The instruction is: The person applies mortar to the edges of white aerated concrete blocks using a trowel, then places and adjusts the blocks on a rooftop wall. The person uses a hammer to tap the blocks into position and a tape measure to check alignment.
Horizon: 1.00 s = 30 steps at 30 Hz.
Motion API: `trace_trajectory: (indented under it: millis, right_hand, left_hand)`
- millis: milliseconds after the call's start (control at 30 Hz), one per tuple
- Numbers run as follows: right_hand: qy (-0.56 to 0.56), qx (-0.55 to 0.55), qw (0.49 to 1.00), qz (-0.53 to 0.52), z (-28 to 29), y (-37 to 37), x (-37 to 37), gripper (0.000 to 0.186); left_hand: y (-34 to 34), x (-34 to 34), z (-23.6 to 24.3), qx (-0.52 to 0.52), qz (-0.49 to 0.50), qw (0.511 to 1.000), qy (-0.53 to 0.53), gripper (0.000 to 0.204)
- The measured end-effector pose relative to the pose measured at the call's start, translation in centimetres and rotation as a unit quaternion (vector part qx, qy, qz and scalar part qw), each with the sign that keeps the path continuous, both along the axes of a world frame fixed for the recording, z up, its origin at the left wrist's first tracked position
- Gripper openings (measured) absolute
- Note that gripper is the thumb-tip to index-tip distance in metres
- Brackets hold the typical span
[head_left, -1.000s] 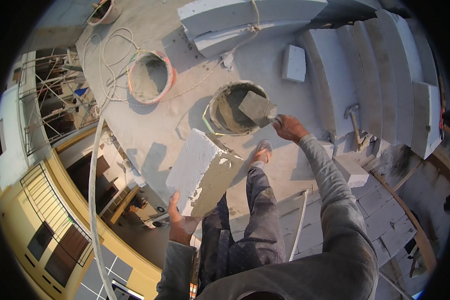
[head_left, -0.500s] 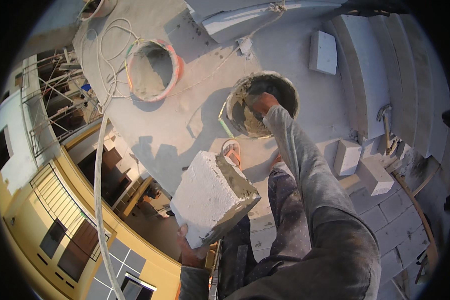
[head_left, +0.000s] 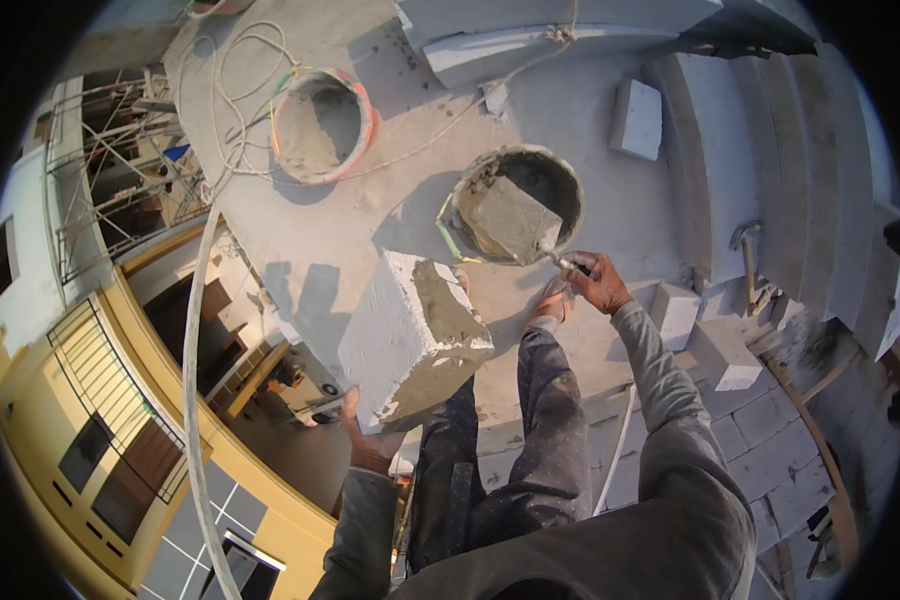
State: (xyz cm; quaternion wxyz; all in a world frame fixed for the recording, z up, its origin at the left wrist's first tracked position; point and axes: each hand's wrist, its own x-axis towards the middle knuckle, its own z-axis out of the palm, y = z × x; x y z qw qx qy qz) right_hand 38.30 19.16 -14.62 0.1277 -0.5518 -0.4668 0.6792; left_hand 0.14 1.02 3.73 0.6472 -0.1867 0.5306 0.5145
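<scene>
My left hand (head_left: 368,440) supports a white masonry block (head_left: 375,335) from its lower end, thumb on its side. Grey mortar (head_left: 448,305) coats part of the block's face and edges. My right hand (head_left: 602,284) is closed around the handle of a trowel (head_left: 552,240). Its blade carries a broad heap of wet mortar (head_left: 510,218) at the near side of a round bucket (head_left: 573,185). Dark inner walls and some mortar show inside that bucket. The blade under the heap is mostly hidden.
A red-rimmed bucket of mortar (head_left: 365,105) stands farther left, beside a loose rope (head_left: 220,100). Right are a white block (head_left: 637,120), a hammer (head_left: 747,262) and more blocks (head_left: 722,355). The floor's left edge drops toward a yellow building (head_left: 120,430). A hose (head_left: 194,380) hangs there.
My right hand has come out of the bucket toward me, lifting the trowel loaded with mortar. The block in my left hand has tilted and shifted slightly.
</scene>
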Motion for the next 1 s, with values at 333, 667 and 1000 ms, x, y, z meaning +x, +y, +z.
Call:
trace_trajectory:
  millis: [333,667,1000]
  right_hand:
    - [-0.098,0.428,0.896,0.066,18.0,-7.2,-0.9,0.041]
    - [0.035,0.128,0.990,0.036,29.1,-6.5,8.9,0.025]
    - [0.142,-0.188,0.970,0.062,21.7,-0.8,10.0,0.039]
  left_hand:
    - [2.2,4.3,1.3,0.062,0.011,0.990,-0.129,0.073]
    - [3.4,4.8,3.1,0.088,-0.041,0.995,-0.018,0.082]
    - [0.1,3.9,3.3,0.093,-0.102,0.990,-0.003,0.082]
